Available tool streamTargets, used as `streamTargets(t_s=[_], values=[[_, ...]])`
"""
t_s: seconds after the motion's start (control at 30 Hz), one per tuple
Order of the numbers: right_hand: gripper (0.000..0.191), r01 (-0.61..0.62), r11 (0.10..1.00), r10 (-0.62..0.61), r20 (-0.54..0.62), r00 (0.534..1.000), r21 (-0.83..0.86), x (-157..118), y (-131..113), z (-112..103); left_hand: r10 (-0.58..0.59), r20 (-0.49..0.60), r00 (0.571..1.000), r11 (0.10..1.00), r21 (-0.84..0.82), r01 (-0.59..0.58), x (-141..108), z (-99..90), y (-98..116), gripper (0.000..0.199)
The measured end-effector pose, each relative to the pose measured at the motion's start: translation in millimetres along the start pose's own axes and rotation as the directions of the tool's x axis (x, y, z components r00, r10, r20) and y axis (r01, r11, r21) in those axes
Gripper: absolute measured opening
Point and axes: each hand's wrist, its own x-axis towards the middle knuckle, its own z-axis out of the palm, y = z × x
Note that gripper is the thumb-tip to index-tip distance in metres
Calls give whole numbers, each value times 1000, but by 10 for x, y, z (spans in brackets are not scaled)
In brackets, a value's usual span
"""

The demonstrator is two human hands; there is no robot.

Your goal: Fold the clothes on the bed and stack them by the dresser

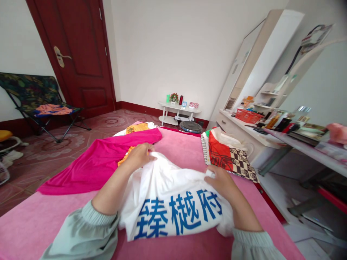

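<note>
White cloth, pinched at two points
Left hand and right hand each close fingers on its upper edge, over the pink cover; spreading seems the step, calling next for even tension.

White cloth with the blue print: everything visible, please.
The white cloth looks like soft, thin fabric, rumpled with folds toward the top. Three large blue characters run across its lower part, upright to the wearer. The left hand pinches its upper left, the right hand its upper right. It spreads over the pink bed cover; how much rests there is unclear.
</note>
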Motion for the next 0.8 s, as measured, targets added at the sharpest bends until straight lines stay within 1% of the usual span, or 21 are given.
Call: streamTargets(t_s=[0.03,0.1,0.13,0.17,0.2,0.23,0.27,0.3,0.33,0.37,0.4,0.43,0.47,0.5,0.53,0.57,0.6,0.63,0.7,0.73,0.8], values=[[10,-11,1000,12,-68,998,16,28,-50,-33,-21,-151,988,999,-33,16,9,-28,54,15],[18,-52,993,79,-268,960,104,73,-136,-96,-65,-385,921,994,-110,25,17,-88,154,18],[21,-67,986,118,-354,928,152,87,-163,-119,-88,-445,891,988,-152,22,15,-117,195,20],[24,-64,980,135,-395,909,188,95,-175,-131,-106,-462,881,980,-201,13,8,-146,230,23],[27,-50,977,129,-389,912,205,96,-170,-130,-118,-429,895,966,-259,3,-4,-175,259,26],[33,-29,979,97,-338,936,202,91,-148,-114,-117,-350,929,945,-326,-4,-21,-204,284,30],[41,-1,983,47,-245,968,184,79,-112,-85,-91,-222,971,919,-395,-4,-44,-233,308,33],[52,23,988,-5,-120,993,151,60,-66,-44,-29,-54,998,890,-456,2,-72,-262,331,35],[65,39,994,-41,18,999,104,37,-16,5,61,132,989,869,-495,13,-102,-288,353,37],[74,41,998,-47,145,988,42,11,32,58,160,307,938,863,-505,19,-133,-308,374,37],[76,33,999,-24,248,969,-32,-13,71,107,240,451,860,871,-491,14,-162,-318,389,37],[69,24,994,12,316,949,-109,-32,99,148,290,556,779,887,-461,0,-184,-316,398,37],[56,14,983,51,347,936,-182,-43,112,177,302,627,719,909,-417,-18,-199,-301,397,37],[41,9,971,75,344,936,-238,-44,112,190,280,664,694,933,-358,-34,-204,-275,387,38],[28,8,963,80,315,946,-268,-34,101,187,232,678,697,958,-282,-45,-199,-241,366,37],[19,3,964,72,270,960,-268,-16,83,170,165,669,725,981,-190,-48,-185,-203,337,35],[16,-16,970,67,205,976,-241,9,63,143,86,632,770,996,-84,-42,-165,-168,304,30],[16,-46,981,72,130,989,-189,38,46,111,7,565,825,1000,22,-23,-139,-137,269,26],[23,-103,994,103,-22,994,-33,91,28,58,-108,367,924,983,176,45,-81,-98,207,22],[27,-118,992,121,-85,989,42,109,25,49,-127,262,957,977,201,74,-53,-86,181,24],[33,-113,985,133,-156,979,133,114,20,91,-98,103,990,984,160,81,-7,-56,135,32]])
